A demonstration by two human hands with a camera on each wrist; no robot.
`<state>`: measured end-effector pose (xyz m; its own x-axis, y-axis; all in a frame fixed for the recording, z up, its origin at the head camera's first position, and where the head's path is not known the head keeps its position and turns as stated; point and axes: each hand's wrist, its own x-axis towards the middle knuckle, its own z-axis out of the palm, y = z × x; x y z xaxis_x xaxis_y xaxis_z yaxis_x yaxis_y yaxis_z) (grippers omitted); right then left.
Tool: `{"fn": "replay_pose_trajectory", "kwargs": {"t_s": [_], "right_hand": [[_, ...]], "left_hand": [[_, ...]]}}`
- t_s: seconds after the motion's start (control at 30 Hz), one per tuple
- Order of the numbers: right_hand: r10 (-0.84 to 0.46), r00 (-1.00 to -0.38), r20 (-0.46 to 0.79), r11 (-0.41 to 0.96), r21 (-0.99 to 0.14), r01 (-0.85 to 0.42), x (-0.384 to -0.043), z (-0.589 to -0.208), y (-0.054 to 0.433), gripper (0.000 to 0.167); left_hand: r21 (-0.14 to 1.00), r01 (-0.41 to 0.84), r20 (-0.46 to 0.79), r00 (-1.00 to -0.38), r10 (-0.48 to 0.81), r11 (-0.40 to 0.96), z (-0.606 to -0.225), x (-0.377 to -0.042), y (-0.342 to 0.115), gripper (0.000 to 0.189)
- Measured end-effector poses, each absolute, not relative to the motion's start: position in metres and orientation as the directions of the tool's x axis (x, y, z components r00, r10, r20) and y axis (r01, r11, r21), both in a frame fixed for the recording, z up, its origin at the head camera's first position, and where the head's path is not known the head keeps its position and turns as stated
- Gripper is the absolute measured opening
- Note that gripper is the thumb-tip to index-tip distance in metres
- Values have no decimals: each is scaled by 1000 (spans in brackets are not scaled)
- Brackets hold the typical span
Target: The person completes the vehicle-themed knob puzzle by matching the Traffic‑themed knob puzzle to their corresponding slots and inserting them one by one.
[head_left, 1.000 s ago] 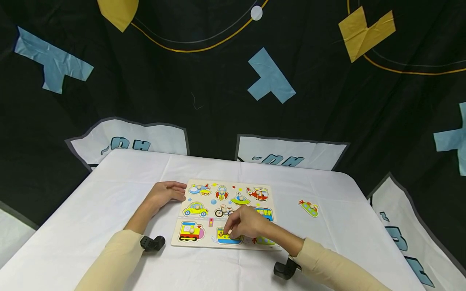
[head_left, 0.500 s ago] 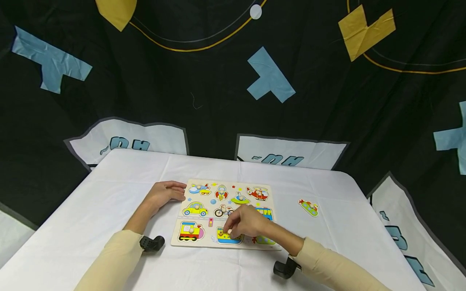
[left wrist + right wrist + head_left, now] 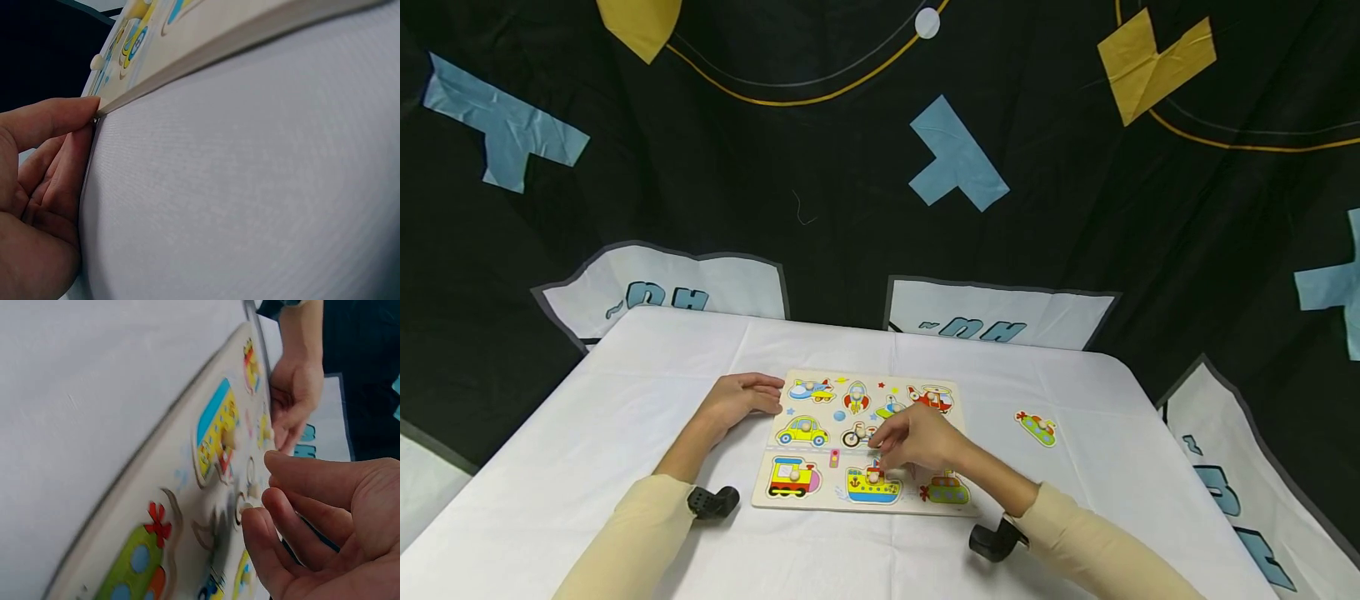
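A wooden knob puzzle board (image 3: 835, 500) with vehicle pictures lies on the white table. My left hand (image 3: 735, 404) is at its left edge, with fingertips touching the edge in the left wrist view. Over the lower middle of the board, my right hand (image 3: 921, 437) holds nothing; its thumb and fingers are apart in the right wrist view. Just below those fingertips sits the yellow and blue ship piece (image 3: 874, 487) with its wooden knob. To its right the board shows a green submarine shape (image 3: 947, 490). The motorcycle piece (image 3: 856, 435) is partly hidden by my right hand.
A loose green submarine piece (image 3: 1036, 428) lies on the table right of the board. Car (image 3: 802, 430) and train (image 3: 793, 477) pieces sit in the board's left side. A black curtain (image 3: 835, 192) hangs behind the table (image 3: 625, 400).
My right hand has let go of the ship piece's knob and moved up and slightly right, uncovering the ship and the submarine shape. The left hand stays at the board's edge.
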<state>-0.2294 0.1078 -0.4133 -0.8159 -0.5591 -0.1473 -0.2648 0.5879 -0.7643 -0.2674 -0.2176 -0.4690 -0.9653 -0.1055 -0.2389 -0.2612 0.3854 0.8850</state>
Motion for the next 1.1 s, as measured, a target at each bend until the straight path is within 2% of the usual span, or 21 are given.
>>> {"fn": "replay_pose_trajectory", "kwargs": {"t_s": [0.3, 0.63, 0.97, 1.1], "right_hand": [[-481, -873, -80, 624, -731, -276, -242, -403, 123, 23], [-324, -944, -63, 686, -703, -189, -257, -397, 155, 24], [-233, -972, -44, 680, -721, -131, -270, -396, 199, 33], [-175, -983, -62, 664, -744, -72, -274, -394, 216, 35]], "left_hand": [[888, -262, -235, -965, -116, 377, -468, -267, -218, 50], [887, -267, -240, -963, -118, 376, -471, -269, -218, 49], [884, -265, -240, -964, -114, 384, -470, -268, -218, 50], [883, -271, -244, -963, -118, 383, -470, -268, -217, 50]]}}
